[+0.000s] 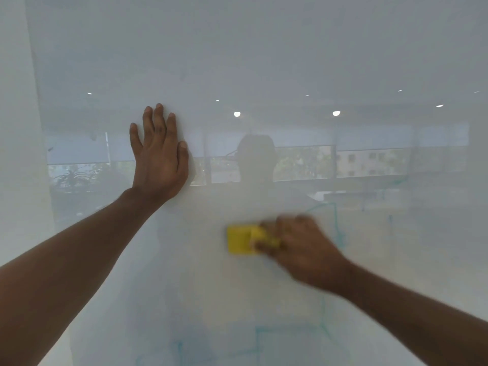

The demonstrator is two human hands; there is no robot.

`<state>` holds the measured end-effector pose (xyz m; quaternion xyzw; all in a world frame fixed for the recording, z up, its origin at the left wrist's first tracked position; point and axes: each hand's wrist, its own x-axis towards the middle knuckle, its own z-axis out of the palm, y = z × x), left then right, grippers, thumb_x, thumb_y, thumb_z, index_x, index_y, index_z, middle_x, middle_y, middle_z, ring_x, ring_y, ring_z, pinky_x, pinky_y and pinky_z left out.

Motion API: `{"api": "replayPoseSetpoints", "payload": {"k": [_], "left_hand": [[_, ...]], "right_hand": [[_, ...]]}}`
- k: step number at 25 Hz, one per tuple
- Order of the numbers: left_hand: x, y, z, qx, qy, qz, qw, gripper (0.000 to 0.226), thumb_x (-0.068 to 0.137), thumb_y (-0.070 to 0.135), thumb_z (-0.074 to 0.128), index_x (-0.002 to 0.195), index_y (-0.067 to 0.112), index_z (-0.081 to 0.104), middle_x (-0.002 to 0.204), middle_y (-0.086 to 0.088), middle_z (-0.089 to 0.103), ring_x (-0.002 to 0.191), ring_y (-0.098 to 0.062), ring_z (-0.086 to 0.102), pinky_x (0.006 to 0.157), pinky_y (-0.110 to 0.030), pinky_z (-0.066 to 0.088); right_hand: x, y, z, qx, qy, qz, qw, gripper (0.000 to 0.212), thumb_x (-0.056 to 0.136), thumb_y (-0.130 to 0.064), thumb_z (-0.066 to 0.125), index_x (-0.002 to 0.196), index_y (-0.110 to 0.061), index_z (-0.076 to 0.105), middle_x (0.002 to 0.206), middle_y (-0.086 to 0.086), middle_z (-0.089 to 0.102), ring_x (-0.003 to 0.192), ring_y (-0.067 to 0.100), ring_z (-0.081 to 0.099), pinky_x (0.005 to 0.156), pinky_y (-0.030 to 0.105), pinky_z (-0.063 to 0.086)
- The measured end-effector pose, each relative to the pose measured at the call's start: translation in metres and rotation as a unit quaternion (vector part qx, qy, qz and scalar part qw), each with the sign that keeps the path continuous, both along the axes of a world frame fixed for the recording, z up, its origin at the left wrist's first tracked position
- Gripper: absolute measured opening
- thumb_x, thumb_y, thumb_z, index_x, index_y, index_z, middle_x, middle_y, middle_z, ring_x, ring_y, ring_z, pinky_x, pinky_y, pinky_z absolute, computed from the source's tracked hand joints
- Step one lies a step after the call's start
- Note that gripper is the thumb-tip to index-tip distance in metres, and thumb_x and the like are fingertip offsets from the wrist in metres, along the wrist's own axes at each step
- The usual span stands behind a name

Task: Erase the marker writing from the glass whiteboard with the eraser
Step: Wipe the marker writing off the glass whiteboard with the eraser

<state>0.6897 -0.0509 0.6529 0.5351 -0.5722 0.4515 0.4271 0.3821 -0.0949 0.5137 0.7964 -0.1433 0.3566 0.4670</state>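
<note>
Eraser [241, 239]: small yellow block, looks light and foam-soft, so it should squash a bit under pressure. Your right hand [298, 249] grips its right end and presses it on the board [264, 62], mid-frame; motion blur hides the exact finger placement. Left hand [159, 157] is flat on the glass, fingers spread, holding nothing. Glass is slick and hard, so pinch the block by its sides and keep the face flat. Faint teal marks [336, 225] just right of the block, more [287, 330] below.
</note>
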Motion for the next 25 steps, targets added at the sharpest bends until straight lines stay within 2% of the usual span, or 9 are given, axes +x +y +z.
{"api": "replayPoseSetpoints", "payload": {"k": [3, 6, 8, 10, 13, 17, 21, 23, 25], "left_hand": [[-0.023, -0.007, -0.002, -0.003, -0.054, -0.003, 0.999, 0.058, 0.105, 0.025, 0.029, 0.156, -0.002, 0.03, 0.169, -0.026, 0.016, 0.158, -0.042, 0.009, 0.126, -0.062, 0.005], [-0.045, -0.015, -0.004, 0.0, -0.089, -0.008, 0.996, 0.057, 0.106, 0.026, 0.028, 0.156, 0.001, 0.03, 0.169, -0.023, 0.016, 0.159, -0.04, 0.009, 0.128, -0.06, 0.006], [-0.058, -0.019, -0.006, -0.001, -0.094, -0.01, 0.996, 0.056, 0.106, 0.026, 0.028, 0.156, 0.001, 0.03, 0.169, -0.023, 0.017, 0.159, -0.04, 0.009, 0.128, -0.059, 0.006], [-0.069, -0.022, -0.007, -0.003, -0.102, -0.012, 0.995, 0.056, 0.106, 0.026, 0.028, 0.156, 0.001, 0.031, 0.169, -0.023, 0.017, 0.158, -0.04, 0.01, 0.128, -0.06, 0.007], [-0.079, -0.025, -0.01, -0.004, -0.104, -0.009, 0.995, 0.056, 0.106, 0.026, 0.028, 0.156, 0.001, 0.031, 0.169, -0.023, 0.018, 0.159, -0.039, 0.01, 0.128, -0.06, 0.007], [-0.082, -0.025, -0.012, -0.007, -0.093, -0.005, 0.996, 0.057, 0.106, 0.027, 0.026, 0.156, 0.001, 0.031, 0.169, -0.022, 0.019, 0.159, -0.039, 0.011, 0.128, -0.06, 0.008], [-0.087, -0.024, -0.015, -0.009, -0.087, -0.001, 0.996, 0.057, 0.106, 0.025, 0.026, 0.157, 0.001, 0.029, 0.169, -0.022, 0.018, 0.159, -0.04, 0.011, 0.128, -0.059, 0.008], [-0.091, -0.023, -0.016, -0.009, -0.076, 0.001, 0.997, 0.058, 0.105, 0.024, 0.027, 0.158, 0.0, 0.028, 0.169, -0.022, 0.017, 0.159, -0.04, 0.01, 0.128, -0.058, 0.007], [-0.094, -0.023, -0.017, -0.007, -0.065, 0.002, 0.998, 0.058, 0.105, 0.023, 0.028, 0.157, 0.0, 0.028, 0.169, -0.023, 0.017, 0.159, -0.04, 0.01, 0.128, -0.058, 0.006]], "right_hand": [[-0.065, -0.017, 0.103, -0.028, -0.311, -0.085, 0.946, 0.037, 0.101, -0.039, 0.044, 0.133, -0.029, 0.059, 0.126, 0.009, 0.062, 0.099, 0.037, 0.058, 0.072, 0.039, 0.042], [-0.085, -0.026, 0.104, -0.009, -0.428, -0.094, 0.899, 0.049, 0.094, -0.031, 0.052, 0.143, -0.03, 0.053, 0.146, 0.013, 0.05, 0.11, 0.038, 0.048, 0.08, 0.043, 0.042], [-0.069, -0.024, 0.042, 0.01, -0.32, -0.045, 0.946, 0.039, 0.101, -0.029, 0.051, 0.139, -0.028, 0.058, 0.135, 0.016, 0.059, 0.103, 0.036, 0.051, 0.078, 0.044, 0.044], [-0.068, -0.022, -0.046, 0.014, -0.086, -0.009, 0.996, 0.032, 0.105, -0.03, 0.053, 0.137, -0.033, 0.059, 0.132, 0.01, 0.063, 0.106, 0.033, 0.058, 0.085, 0.044, 0.045], [-0.1, -0.018, -0.092, -0.008, 0.109, 0.002, 0.994, 0.037, 0.106, -0.023, 0.05, 0.141, -0.036, 0.053, 0.142, 0.003, 0.058, 0.116, 0.031, 0.056, 0.092, 0.043, 0.041], [-0.136, -0.038, 0.021, -0.027, -0.155, -0.023, 0.987, 0.027, 0.105, -0.035, 0.05, 0.131, -0.033, 0.057, 0.12, -0.002, 0.06, 0.096, 0.034, 0.06, 0.073, 0.038, 0.044], [-0.158, -0.044, 0.073, 0.0, -0.442, -0.08, 0.893, 0.05, 0.094, -0.03, 0.053, 0.143, -0.034, 0.049, 0.146, 0.009, 0.048, 0.113, 0.036, 0.047, 0.08, 0.042, 0.039], [-0.142, -0.038, 0.029, 0.012, -0.348, -0.05, 0.936, 0.044, 0.098, -0.028, 0.056, 0.141, -0.033, 0.049, 0.137, 0.011, 0.056, 0.106, 0.039, 0.054, 0.078, 0.043, 0.037], [-0.139, -0.035, -0.046, 0.016, -0.116, -0.005, 0.993, 0.041, 0.098, -0.027, 0.063, 0.137, -0.035, 0.052, 0.129, 0.003, 0.06, 0.101, 0.037, 0.062, 0.081, 0.042, 0.04]]}}
